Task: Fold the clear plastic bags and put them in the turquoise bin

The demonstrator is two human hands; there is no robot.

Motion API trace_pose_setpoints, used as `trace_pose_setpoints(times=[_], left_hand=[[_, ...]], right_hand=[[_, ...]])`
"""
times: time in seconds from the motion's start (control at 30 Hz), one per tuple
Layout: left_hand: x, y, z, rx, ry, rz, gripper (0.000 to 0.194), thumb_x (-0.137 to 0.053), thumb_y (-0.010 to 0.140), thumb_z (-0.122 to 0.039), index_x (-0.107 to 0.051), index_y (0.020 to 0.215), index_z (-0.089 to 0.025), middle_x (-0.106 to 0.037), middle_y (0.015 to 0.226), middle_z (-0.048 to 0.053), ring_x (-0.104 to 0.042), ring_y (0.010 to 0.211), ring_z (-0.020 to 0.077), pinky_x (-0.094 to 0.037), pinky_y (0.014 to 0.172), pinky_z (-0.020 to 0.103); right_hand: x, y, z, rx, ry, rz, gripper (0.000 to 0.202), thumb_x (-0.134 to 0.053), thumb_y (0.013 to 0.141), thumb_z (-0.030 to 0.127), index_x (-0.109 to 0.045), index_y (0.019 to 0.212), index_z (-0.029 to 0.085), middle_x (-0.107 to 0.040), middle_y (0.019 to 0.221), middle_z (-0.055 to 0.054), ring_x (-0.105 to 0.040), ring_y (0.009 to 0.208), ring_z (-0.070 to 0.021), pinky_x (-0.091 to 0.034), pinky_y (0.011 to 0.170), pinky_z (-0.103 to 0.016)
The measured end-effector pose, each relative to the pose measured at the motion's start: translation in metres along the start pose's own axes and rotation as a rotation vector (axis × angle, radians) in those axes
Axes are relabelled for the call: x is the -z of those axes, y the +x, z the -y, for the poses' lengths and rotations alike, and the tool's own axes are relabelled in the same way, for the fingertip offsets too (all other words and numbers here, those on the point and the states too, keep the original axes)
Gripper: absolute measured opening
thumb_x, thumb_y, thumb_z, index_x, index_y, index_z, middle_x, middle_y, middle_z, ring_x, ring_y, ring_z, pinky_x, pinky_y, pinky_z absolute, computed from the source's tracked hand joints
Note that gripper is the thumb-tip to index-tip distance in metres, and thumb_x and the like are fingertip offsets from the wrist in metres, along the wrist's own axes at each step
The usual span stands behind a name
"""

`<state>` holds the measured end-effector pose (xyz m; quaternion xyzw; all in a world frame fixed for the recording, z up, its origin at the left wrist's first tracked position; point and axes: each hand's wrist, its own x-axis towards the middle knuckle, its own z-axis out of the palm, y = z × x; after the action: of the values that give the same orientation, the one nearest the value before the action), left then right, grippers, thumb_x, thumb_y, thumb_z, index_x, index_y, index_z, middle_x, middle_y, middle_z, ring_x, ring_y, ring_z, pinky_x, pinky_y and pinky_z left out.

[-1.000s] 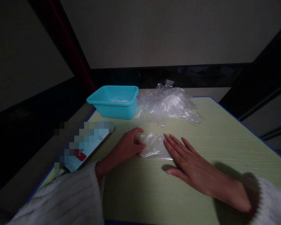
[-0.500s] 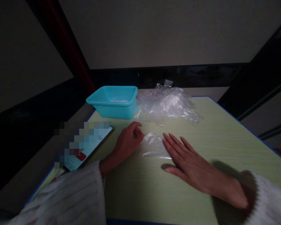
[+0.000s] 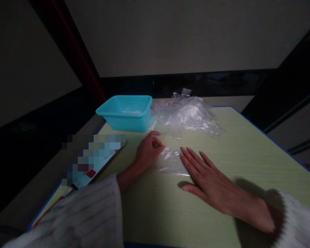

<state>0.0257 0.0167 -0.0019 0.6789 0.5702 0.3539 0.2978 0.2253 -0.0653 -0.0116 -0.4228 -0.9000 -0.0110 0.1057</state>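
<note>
A small clear plastic bag [image 3: 172,163] lies flat on the pale green table [image 3: 150,213]. My right hand [image 3: 212,182] rests with its fingers stretched out, the fingertips on the bag's right part. At the bag's upper left corner is my left hand [image 3: 150,150], its thumb and a finger pinched together on the edge of the plastic. Beyond both hands, a crumpled heap of clear plastic bags [image 3: 193,113] spreads over the back of the table.
A turquoise basin [image 3: 129,122] stands at the back left, touching the heap. A phone [image 3: 100,168], partly blurred out, lies at the left edge with a red cable [image 3: 49,210] near it. A wall rises behind the table.
My left hand has moved a little to the right and slightly up along the bag's upper edge. My right hand has stayed in place.
</note>
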Motion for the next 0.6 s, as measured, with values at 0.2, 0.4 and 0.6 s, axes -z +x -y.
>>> trace_pose_setpoints(times=[0.2,0.4,0.6], left_hand=[[0.0,0.0,-0.001,-0.011,0.044,-0.016,0.035,-0.06,0.067,-0.01,-0.05,0.1,-0.018,-0.057,0.063,-0.007,-0.053,0.056,0.0105,-0.04,0.056,0.021],[0.001,-0.01,-0.01,-0.096,0.169,-0.103,0.028,-0.056,0.071,-0.009,-0.053,0.097,-0.018,-0.062,0.092,0.003,-0.056,0.076,0.0163,-0.045,0.075,0.032],[-0.012,-0.04,-0.023,-0.607,0.399,0.176,0.034,-0.042,0.085,-0.018,-0.049,0.117,-0.008,-0.049,0.13,0.016,-0.041,0.123,0.0232,-0.035,0.103,0.039]], right_hand=[[-0.002,-0.001,0.0,-0.003,-0.001,-0.028,0.074,-0.031,0.089,0.057,-0.011,0.144,0.012,-0.025,0.145,-0.019,-0.016,0.135,-0.0287,-0.025,0.105,-0.053],[0.0,-0.001,0.0,0.004,-0.015,-0.062,0.077,-0.032,0.089,0.056,-0.004,0.144,0.01,-0.024,0.144,-0.02,-0.019,0.134,-0.0287,-0.026,0.104,-0.055],[-0.002,-0.002,-0.002,0.025,-0.013,-0.081,0.083,-0.034,0.087,0.059,-0.002,0.144,0.008,-0.026,0.144,-0.021,-0.022,0.134,-0.0295,-0.027,0.105,-0.053]])
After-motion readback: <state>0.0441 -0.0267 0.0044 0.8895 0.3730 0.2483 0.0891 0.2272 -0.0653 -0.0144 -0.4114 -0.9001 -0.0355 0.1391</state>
